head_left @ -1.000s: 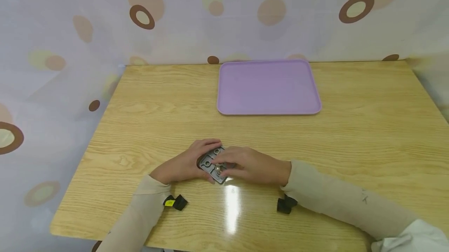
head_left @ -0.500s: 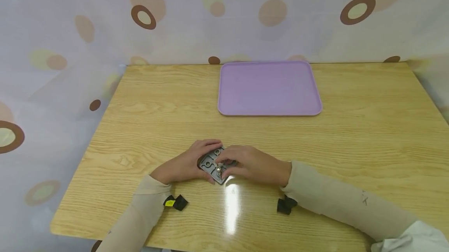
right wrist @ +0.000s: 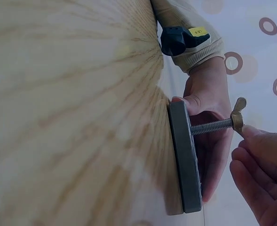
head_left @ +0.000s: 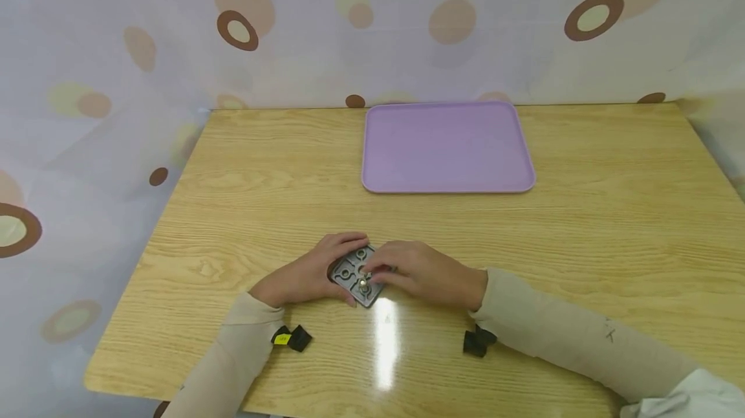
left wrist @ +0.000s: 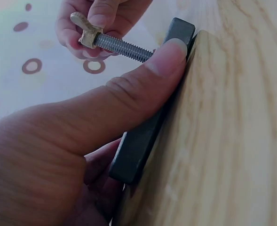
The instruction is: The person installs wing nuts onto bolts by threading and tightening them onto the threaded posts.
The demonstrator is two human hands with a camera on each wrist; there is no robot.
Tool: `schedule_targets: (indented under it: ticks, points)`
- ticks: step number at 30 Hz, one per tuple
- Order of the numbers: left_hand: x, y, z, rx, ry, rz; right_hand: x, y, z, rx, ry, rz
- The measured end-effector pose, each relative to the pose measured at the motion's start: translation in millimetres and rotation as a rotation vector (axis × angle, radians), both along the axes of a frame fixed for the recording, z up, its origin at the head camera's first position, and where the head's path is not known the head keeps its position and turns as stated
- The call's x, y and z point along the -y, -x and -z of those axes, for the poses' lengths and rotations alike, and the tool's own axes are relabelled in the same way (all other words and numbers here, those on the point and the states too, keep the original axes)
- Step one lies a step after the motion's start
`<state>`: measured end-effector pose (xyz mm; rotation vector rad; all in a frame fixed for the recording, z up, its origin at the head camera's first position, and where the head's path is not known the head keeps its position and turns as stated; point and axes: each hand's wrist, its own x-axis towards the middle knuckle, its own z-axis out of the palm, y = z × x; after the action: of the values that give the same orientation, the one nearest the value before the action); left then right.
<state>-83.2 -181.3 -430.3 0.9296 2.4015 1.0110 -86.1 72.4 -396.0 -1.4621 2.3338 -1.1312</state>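
Note:
A grey metal plate point(head_left: 352, 263) with round bosses lies flat on the table near its front. My left hand point(head_left: 314, 272) grips it by its edges, thumb on the near side. From the plate rises a threaded bolt point(right wrist: 211, 127), upright, with a brass-coloured wing nut point(right wrist: 237, 117) near its top end. My right hand point(head_left: 420, 272) pinches at one wing of this nut with thumb and fingertips. In the left wrist view the right thumb lies against the wing nut point(left wrist: 87, 34); the left thumb hides the bolt's foot.
A purple tray point(head_left: 445, 146) stands at the back of the wooden table point(head_left: 262, 178), against a patterned cloth backdrop point(head_left: 401, 30). Black wrist straps point(head_left: 299, 338) hang at both sleeves. Light glares off the tabletop just in front of the plate.
My right fingers have shifted slightly about the wing nut, leaving more of it uncovered. The left hand and the plate have stayed in place.

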Motion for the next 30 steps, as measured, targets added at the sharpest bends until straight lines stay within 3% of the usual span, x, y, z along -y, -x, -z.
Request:
schedule_targets:
  ticks: [30]
  points:
    - [-2.4,-0.5,-4.7,-0.003,-0.007,0.007,0.0,-0.7,5.2,-0.025,0.062,-0.077]
